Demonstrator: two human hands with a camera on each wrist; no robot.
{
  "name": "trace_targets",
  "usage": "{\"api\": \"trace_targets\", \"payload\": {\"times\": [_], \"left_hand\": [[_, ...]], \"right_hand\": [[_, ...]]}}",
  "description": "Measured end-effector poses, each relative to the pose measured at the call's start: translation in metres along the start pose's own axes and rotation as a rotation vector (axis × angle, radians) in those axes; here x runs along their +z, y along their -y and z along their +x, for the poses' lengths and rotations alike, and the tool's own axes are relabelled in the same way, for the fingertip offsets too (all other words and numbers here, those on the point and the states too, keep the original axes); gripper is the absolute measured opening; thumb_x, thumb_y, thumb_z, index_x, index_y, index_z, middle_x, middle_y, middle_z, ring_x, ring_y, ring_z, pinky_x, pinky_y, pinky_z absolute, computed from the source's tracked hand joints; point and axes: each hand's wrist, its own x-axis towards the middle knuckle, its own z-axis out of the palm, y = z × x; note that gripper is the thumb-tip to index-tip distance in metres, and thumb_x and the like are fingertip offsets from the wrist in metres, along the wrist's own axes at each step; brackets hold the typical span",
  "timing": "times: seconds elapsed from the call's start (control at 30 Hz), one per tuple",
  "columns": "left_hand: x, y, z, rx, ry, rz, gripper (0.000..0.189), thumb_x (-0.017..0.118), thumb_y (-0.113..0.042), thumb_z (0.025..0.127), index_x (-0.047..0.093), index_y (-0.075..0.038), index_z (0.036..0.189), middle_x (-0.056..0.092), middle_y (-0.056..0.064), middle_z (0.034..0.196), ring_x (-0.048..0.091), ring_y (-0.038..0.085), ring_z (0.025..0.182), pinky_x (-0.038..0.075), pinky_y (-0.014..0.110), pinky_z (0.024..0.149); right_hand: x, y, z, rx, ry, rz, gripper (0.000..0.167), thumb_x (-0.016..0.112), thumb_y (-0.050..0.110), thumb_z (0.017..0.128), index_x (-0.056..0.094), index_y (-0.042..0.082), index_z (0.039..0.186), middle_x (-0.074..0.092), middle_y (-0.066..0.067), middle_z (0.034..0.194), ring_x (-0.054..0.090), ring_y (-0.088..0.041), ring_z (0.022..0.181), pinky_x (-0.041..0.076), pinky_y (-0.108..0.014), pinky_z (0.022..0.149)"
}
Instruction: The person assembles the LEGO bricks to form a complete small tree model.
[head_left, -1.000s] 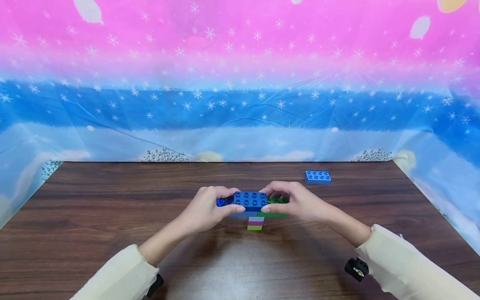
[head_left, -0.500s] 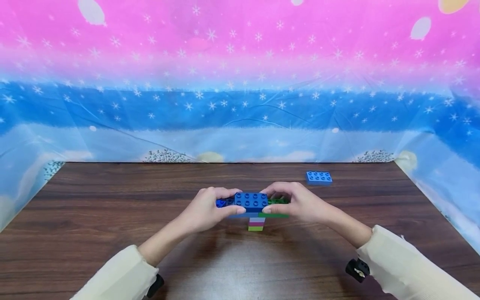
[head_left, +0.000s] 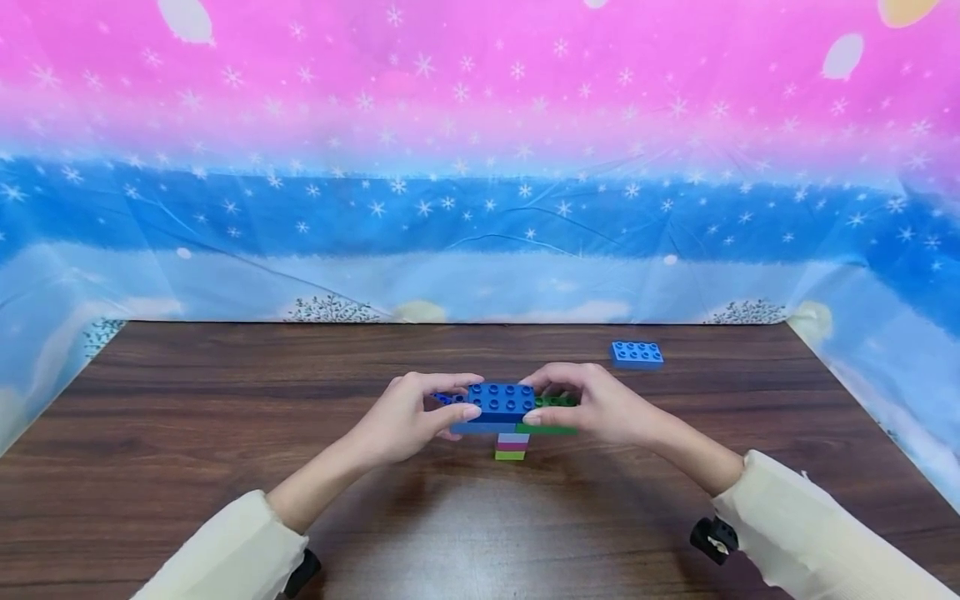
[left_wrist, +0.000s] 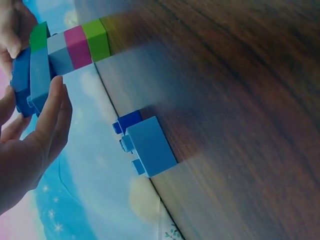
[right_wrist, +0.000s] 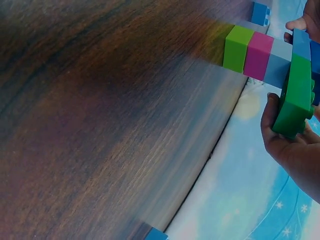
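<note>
A T-shaped stack of toy bricks stands upright on the table. Its column is a lime brick point(right_wrist: 237, 49), a magenta brick point(right_wrist: 257, 56) and a pale blue-grey brick point(right_wrist: 277, 64). Across it lie a light blue brick point(left_wrist: 40, 75) on the left and a green brick point(right_wrist: 296, 97) on the right, bridged by a dark blue brick point(head_left: 506, 402). My left hand point(head_left: 401, 421) grips the left end, thumb on the dark blue brick, fingertips under the light blue one. With my right hand point(head_left: 600, 404) I hold the right end around the green brick, thumb at the dark blue brick's corner.
On the wooden table point(head_left: 465, 542), a loose blue eight-stud brick point(head_left: 636, 354) lies at the back right. Another light blue brick point(left_wrist: 152, 146) and a dark blue brick point(left_wrist: 130, 121) sit behind my left hand. A snowflake-printed cloth point(head_left: 480, 208) hangs along the far edge.
My left hand has shifted slightly left; its thumb has drawn back along the dark blue brick and a fingertip now shows below the light blue brick. My right hand stays in place.
</note>
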Motion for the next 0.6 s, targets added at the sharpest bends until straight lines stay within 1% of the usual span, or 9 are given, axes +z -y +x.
{"api": "trace_targets", "payload": {"times": [0.2,0.4,0.47,0.6], "left_hand": [[0.0006,-0.0002,-0.0016,0.003,-0.013,0.037,0.039,0.057,-0.017,0.091,0.053,-0.002,0.127,0.066,0.016,0.097,0.066,0.025,0.07,0.052,0.04,0.062],[0.0006,-0.0011,-0.0021,-0.021,-0.022,0.044,0.04,0.057,-0.019,0.091,0.053,-0.002,0.127,0.067,0.013,0.093,0.066,0.023,0.069,0.047,0.029,0.052],[0.0005,-0.0015,-0.002,-0.024,-0.024,0.044,0.039,0.057,-0.019,0.091,0.054,-0.003,0.126,0.067,0.012,0.094,0.065,0.023,0.069,0.046,0.028,0.052],[-0.0002,-0.0019,-0.0021,-0.022,-0.015,0.039,0.04,0.057,-0.019,0.091,0.053,-0.002,0.127,0.067,0.014,0.095,0.066,0.023,0.07,0.051,0.034,0.058]], "right_hand": [[0.0008,0.0,0.0001,-0.002,-0.003,-0.004,0.03,0.063,0.021,0.087,0.06,0.008,0.114,0.062,0.0,0.097,0.058,-0.015,0.085,0.048,-0.031,0.069],[0.0006,0.0006,0.0001,-0.029,-0.011,-0.03,0.03,0.063,0.02,0.087,0.06,0.007,0.114,0.062,0.0,0.096,0.057,-0.014,0.083,0.047,-0.029,0.066],[0.0003,0.0005,0.0,-0.032,-0.014,-0.037,0.031,0.063,0.021,0.087,0.06,0.007,0.115,0.062,0.0,0.097,0.058,-0.014,0.083,0.047,-0.029,0.067],[0.0001,0.0,-0.0002,-0.021,-0.015,-0.036,0.033,0.063,0.021,0.087,0.059,0.007,0.117,0.062,0.0,0.098,0.058,-0.014,0.085,0.048,-0.029,0.069]]}}
